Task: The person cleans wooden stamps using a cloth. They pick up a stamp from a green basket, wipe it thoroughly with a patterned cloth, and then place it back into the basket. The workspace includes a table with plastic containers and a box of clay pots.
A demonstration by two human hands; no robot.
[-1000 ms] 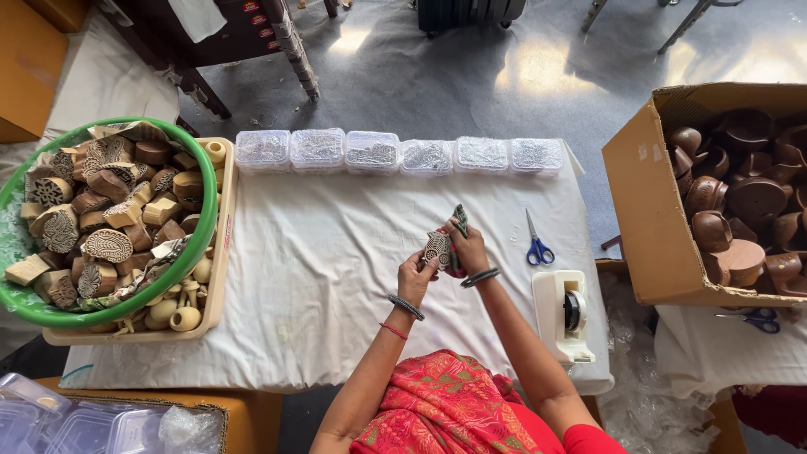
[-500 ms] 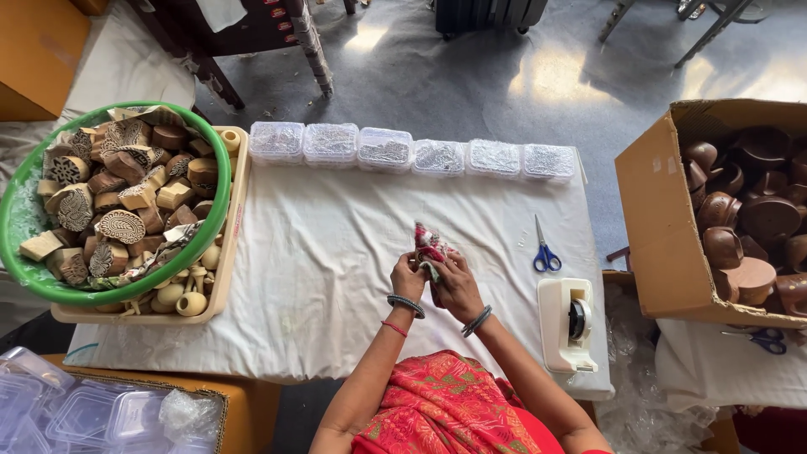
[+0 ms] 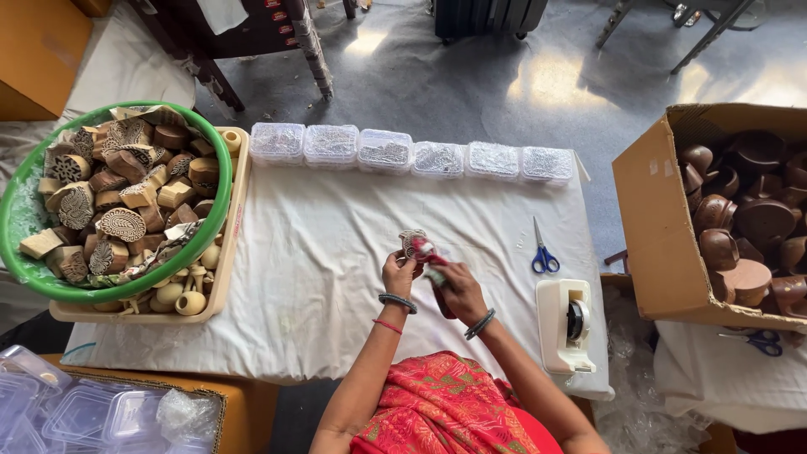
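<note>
Holding carved stamp [image 3: 412, 244], left hand [image 3: 398, 273], right hand [image 3: 456, 287] closed.

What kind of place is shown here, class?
Probably a small craft packing workshop: a green basin heaped with carved wooden blocks, a row of clear lidded boxes, and a tape dispenser on the table.

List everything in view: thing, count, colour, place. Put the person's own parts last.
small carved block: one, brown with a red bit, held over the cloth
white cloth: one, covering the table
clear lidded boxes: six, in a row along the far edge
scissors: one, blue-handled, right of the hands
tape dispenser: one, white, near right
green basin: one, full of carved wooden blocks, left
beige tray: one, under the basin
cardboard box: one, holding brown wooden bowls, right
left hand: holds the block
right hand: at the block
</note>
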